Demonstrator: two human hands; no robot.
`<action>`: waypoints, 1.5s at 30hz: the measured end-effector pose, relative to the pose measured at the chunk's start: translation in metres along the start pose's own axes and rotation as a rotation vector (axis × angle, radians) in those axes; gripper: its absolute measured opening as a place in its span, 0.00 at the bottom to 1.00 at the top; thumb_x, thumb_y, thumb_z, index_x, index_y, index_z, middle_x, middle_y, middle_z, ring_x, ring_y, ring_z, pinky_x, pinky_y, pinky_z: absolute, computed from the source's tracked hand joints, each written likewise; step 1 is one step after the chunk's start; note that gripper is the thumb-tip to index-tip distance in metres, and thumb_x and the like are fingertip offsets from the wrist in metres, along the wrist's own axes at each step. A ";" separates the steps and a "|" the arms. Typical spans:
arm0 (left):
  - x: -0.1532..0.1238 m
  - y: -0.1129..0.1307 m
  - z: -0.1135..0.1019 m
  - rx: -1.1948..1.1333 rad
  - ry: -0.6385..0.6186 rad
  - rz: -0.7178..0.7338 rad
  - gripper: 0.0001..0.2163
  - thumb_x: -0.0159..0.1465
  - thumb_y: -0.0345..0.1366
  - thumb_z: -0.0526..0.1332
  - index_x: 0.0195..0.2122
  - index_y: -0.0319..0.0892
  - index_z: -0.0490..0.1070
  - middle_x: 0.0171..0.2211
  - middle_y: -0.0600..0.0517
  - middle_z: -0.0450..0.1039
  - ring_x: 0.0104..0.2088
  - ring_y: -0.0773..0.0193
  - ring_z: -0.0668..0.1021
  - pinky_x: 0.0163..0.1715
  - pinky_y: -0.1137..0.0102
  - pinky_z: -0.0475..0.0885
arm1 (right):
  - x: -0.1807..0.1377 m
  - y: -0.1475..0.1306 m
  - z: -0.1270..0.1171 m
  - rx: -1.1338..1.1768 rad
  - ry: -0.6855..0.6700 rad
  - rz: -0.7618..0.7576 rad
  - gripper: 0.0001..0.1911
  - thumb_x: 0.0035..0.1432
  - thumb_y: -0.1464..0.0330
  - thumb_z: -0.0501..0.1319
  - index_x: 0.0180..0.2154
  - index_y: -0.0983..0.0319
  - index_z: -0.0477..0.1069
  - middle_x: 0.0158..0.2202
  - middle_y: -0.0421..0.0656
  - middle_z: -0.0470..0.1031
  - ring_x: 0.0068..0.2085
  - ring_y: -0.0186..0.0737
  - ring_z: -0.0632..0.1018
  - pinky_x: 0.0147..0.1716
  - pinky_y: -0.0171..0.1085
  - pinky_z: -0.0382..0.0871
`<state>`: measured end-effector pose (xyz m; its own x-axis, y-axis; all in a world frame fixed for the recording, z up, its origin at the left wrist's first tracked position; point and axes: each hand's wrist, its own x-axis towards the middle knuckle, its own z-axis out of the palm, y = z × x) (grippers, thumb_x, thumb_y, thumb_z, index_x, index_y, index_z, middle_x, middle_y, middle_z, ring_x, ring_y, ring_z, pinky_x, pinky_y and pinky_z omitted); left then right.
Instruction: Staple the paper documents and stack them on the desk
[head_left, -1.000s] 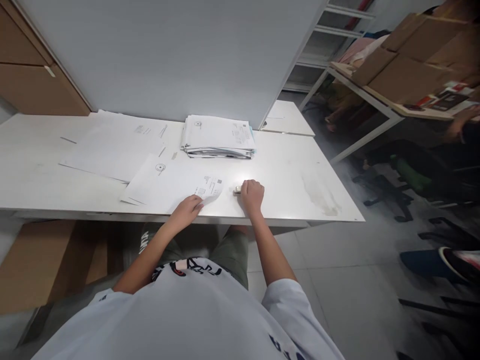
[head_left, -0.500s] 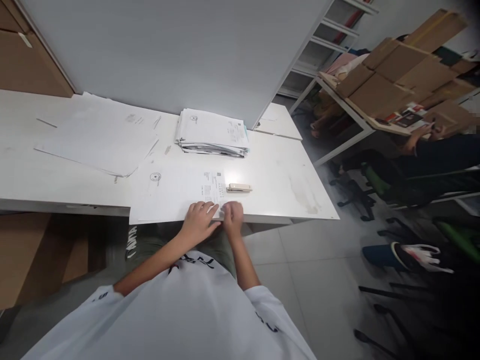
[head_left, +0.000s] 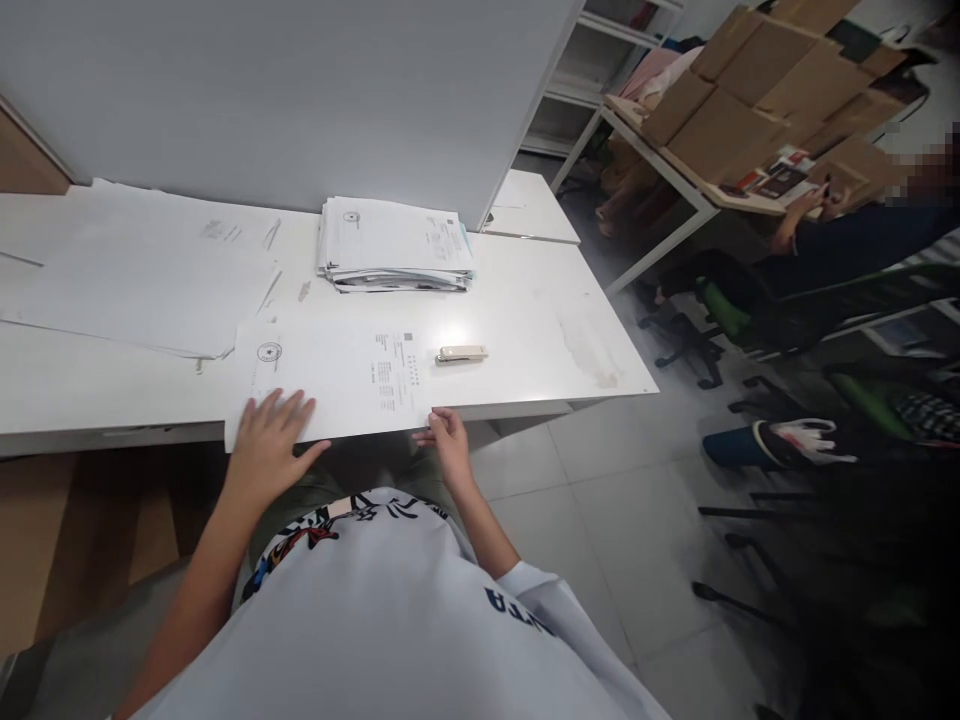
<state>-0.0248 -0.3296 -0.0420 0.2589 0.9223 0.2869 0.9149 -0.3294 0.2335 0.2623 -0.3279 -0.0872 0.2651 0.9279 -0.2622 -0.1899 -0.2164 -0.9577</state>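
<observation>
Presently, head view: printed sheet point(head_left: 330, 375), overhanging white desk point(head_left: 517, 330); my left hand point(head_left: 264, 455), fingers spread, upon it; my right hand point(head_left: 450, 447), fingers bent, at its corner, pinch uncertain; beige stapler point(head_left: 461, 354) beside. Best pressed evenly, flat.

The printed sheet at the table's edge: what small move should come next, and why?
I'd probably slide the printed sheet slightly away from the person, fully onto the white table. Its near edge overhangs the tabletop. The left hand lies spread on its near left part and the right hand is at its near right corner, so both seem well placed to guide it.
</observation>
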 end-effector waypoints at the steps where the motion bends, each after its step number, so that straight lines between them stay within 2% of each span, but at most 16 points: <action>1: -0.006 -0.008 -0.001 -0.001 0.036 -0.053 0.28 0.65 0.49 0.56 0.64 0.44 0.64 0.65 0.43 0.62 0.68 0.40 0.57 0.67 0.42 0.47 | -0.001 0.000 0.007 0.067 -0.005 0.045 0.21 0.52 0.53 0.64 0.41 0.58 0.64 0.30 0.37 0.74 0.24 0.37 0.78 0.26 0.39 0.75; 4: -0.022 -0.033 -0.001 -0.022 0.085 -0.190 0.30 0.68 0.48 0.52 0.69 0.45 0.55 0.69 0.45 0.55 0.69 0.38 0.55 0.65 0.39 0.50 | -0.005 0.000 0.020 0.151 -0.001 0.079 0.23 0.47 0.56 0.68 0.40 0.58 0.63 0.26 0.33 0.72 0.20 0.32 0.75 0.23 0.34 0.71; 7: -0.029 -0.046 0.004 -0.010 0.072 -0.193 0.32 0.68 0.49 0.52 0.71 0.44 0.50 0.70 0.44 0.53 0.68 0.37 0.56 0.65 0.38 0.48 | -0.007 0.000 0.023 0.158 0.024 0.070 0.21 0.45 0.59 0.68 0.39 0.58 0.64 0.21 0.30 0.67 0.17 0.29 0.70 0.19 0.31 0.65; 10: -0.028 -0.040 0.008 0.019 0.033 -0.118 0.34 0.66 0.50 0.55 0.70 0.42 0.52 0.68 0.41 0.56 0.69 0.36 0.55 0.66 0.38 0.43 | -0.009 -0.003 0.019 0.137 0.048 0.018 0.19 0.47 0.60 0.66 0.41 0.59 0.66 0.20 0.28 0.63 0.16 0.28 0.66 0.17 0.30 0.60; 12: -0.026 -0.031 0.010 0.031 0.003 -0.059 0.32 0.66 0.47 0.55 0.69 0.41 0.55 0.68 0.40 0.56 0.70 0.37 0.53 0.66 0.40 0.45 | -0.011 -0.005 0.015 0.124 0.067 -0.008 0.21 0.48 0.60 0.66 0.44 0.59 0.68 0.20 0.29 0.62 0.17 0.28 0.65 0.18 0.31 0.61; 15: -0.023 -0.021 0.009 0.056 -0.007 -0.031 0.28 0.66 0.37 0.53 0.68 0.41 0.59 0.69 0.40 0.55 0.70 0.40 0.52 0.66 0.42 0.49 | -0.012 -0.007 0.009 0.108 0.097 -0.005 0.25 0.48 0.60 0.66 0.48 0.61 0.71 0.21 0.30 0.62 0.19 0.28 0.66 0.20 0.32 0.62; 18: -0.021 -0.018 0.006 0.048 -0.018 -0.012 0.31 0.60 0.26 0.52 0.66 0.45 0.62 0.68 0.42 0.58 0.70 0.44 0.55 0.66 0.44 0.52 | -0.010 -0.003 0.006 0.085 0.118 -0.003 0.27 0.48 0.59 0.66 0.50 0.61 0.73 0.24 0.32 0.65 0.21 0.29 0.66 0.22 0.33 0.64; 21: -0.018 -0.018 0.005 0.022 -0.027 0.014 0.33 0.57 0.22 0.51 0.65 0.45 0.64 0.65 0.43 0.63 0.69 0.47 0.58 0.66 0.45 0.55 | -0.008 0.000 0.004 0.050 0.137 -0.034 0.27 0.50 0.59 0.65 0.51 0.62 0.75 0.28 0.36 0.69 0.24 0.30 0.68 0.25 0.34 0.68; 23: -0.016 -0.017 0.006 0.021 -0.026 0.025 0.33 0.57 0.21 0.50 0.65 0.44 0.65 0.63 0.43 0.65 0.68 0.48 0.60 0.66 0.45 0.54 | -0.008 0.001 0.000 -0.015 0.151 -0.087 0.26 0.52 0.58 0.63 0.52 0.61 0.75 0.33 0.40 0.74 0.29 0.34 0.71 0.27 0.36 0.71; 25: -0.014 -0.013 0.008 0.029 -0.029 0.036 0.32 0.58 0.21 0.48 0.64 0.43 0.66 0.63 0.43 0.66 0.68 0.48 0.61 0.66 0.45 0.52 | -0.009 -0.002 -0.005 -0.128 0.168 -0.190 0.25 0.55 0.57 0.62 0.52 0.60 0.75 0.41 0.44 0.76 0.37 0.39 0.75 0.33 0.38 0.74; 28: -0.009 -0.003 0.011 0.033 -0.027 0.045 0.32 0.58 0.21 0.48 0.63 0.42 0.66 0.63 0.43 0.66 0.68 0.47 0.61 0.66 0.44 0.51 | -0.008 -0.006 -0.015 -0.278 0.186 -0.324 0.23 0.59 0.57 0.59 0.52 0.58 0.75 0.46 0.47 0.77 0.46 0.43 0.76 0.41 0.41 0.75; 30: -0.004 0.002 0.014 0.026 -0.025 0.048 0.32 0.57 0.21 0.49 0.64 0.43 0.65 0.64 0.43 0.65 0.68 0.48 0.61 0.67 0.44 0.51 | -0.005 -0.007 -0.021 -0.283 0.186 -0.299 0.23 0.59 0.57 0.58 0.53 0.59 0.75 0.46 0.48 0.77 0.41 0.42 0.77 0.38 0.40 0.76; 34: 0.000 0.006 0.018 0.002 -0.027 0.058 0.33 0.56 0.22 0.52 0.63 0.46 0.66 0.63 0.45 0.67 0.67 0.49 0.63 0.67 0.46 0.51 | 0.005 -0.007 -0.030 -0.195 0.171 -0.150 0.24 0.56 0.58 0.60 0.52 0.62 0.76 0.43 0.47 0.77 0.29 0.36 0.74 0.29 0.38 0.75; 36: -0.003 0.004 0.019 -0.014 -0.016 0.059 0.33 0.55 0.23 0.53 0.63 0.46 0.67 0.62 0.46 0.68 0.66 0.49 0.64 0.67 0.47 0.51 | 0.007 -0.007 -0.032 -0.214 0.163 -0.163 0.23 0.57 0.60 0.60 0.52 0.61 0.76 0.41 0.46 0.78 0.29 0.37 0.73 0.29 0.39 0.74; 40: -0.014 -0.002 0.019 -0.016 0.018 0.036 0.31 0.55 0.26 0.54 0.62 0.46 0.67 0.61 0.45 0.69 0.66 0.49 0.64 0.68 0.48 0.52 | 0.003 -0.010 -0.029 -0.434 0.099 -0.334 0.22 0.61 0.63 0.56 0.55 0.57 0.75 0.38 0.44 0.76 0.34 0.40 0.74 0.38 0.40 0.74; 45: -0.017 -0.002 0.018 -0.009 0.015 0.036 0.29 0.56 0.26 0.53 0.61 0.44 0.69 0.61 0.44 0.69 0.66 0.49 0.64 0.68 0.49 0.51 | 0.002 -0.010 -0.027 -0.581 0.069 -0.403 0.22 0.64 0.65 0.51 0.53 0.60 0.76 0.38 0.46 0.72 0.39 0.41 0.75 0.44 0.40 0.72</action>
<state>-0.0259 -0.3407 -0.0638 0.2873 0.9066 0.3090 0.9021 -0.3645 0.2309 0.2907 -0.3320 -0.0815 0.2717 0.9525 0.1372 0.4658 -0.0054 -0.8849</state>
